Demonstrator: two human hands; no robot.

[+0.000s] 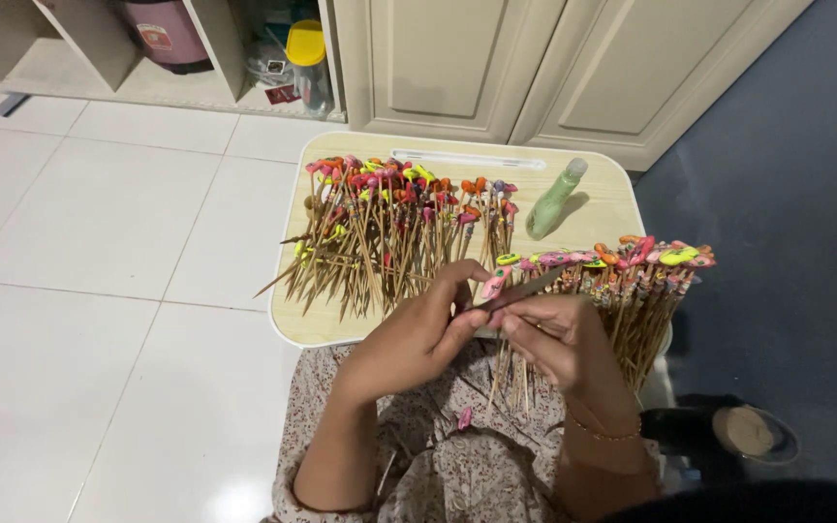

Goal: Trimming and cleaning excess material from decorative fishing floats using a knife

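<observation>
— At a low wooden table [588, 208] on a white tiled floor [89, 291], we work seated, both hands raised just above our lap. What do we hold?

— Our left hand [418, 334] pinches a thin stick [520, 288] between thumb and fingertips, the stick topped with a small pink ornament [494, 283]. Our right hand [559, 339] closes its fingers around the same stick from the other side, so the two hands meet at it, just off the table's near edge.

— And how does it handle?

— Light and stiff, we judge, but slender enough to snap if bent. The ornament looks like the delicate part; the bare shaft below it seems the safer place to grip.

— What lies around us?

— A large spread of finished sticks [389, 232] with orange, pink and yellow tops covers the table's left half. A second bundle [636, 281] fans out beside our right hand. A green bottle [554, 199] lies tilted near the far edge. Cream cabinet doors [457, 58] stand behind, and a small round dish [753, 433] sits on the dark floor at our right.
</observation>
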